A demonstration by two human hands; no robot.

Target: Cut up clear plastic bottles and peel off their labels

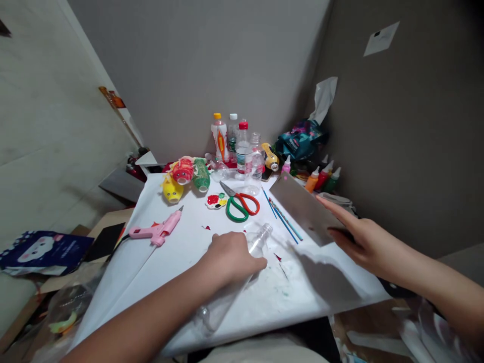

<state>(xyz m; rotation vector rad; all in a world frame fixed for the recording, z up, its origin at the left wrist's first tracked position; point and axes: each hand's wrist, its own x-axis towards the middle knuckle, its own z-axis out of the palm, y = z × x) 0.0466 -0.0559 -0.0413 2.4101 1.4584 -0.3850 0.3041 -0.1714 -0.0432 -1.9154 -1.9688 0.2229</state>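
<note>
Clear plastic bottle (pixel 242 267) lies under left hand (pixel 231 258), neck poking out.

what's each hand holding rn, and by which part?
Left hand grips the clear plastic bottle lying on the white paper, around its body below the neck. Right hand holds the cleaver at its handle end, blade raised.

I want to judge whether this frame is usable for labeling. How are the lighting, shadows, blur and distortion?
Head view: soft, even light. The cleaver in the right hand casts a broad shadow on the white paper. Its flat blade shows dull glare. The clear bottle under the left hand is hard to outline. Wide-angle bending slants the walls. The arms near the lower edge look soft.
</note>
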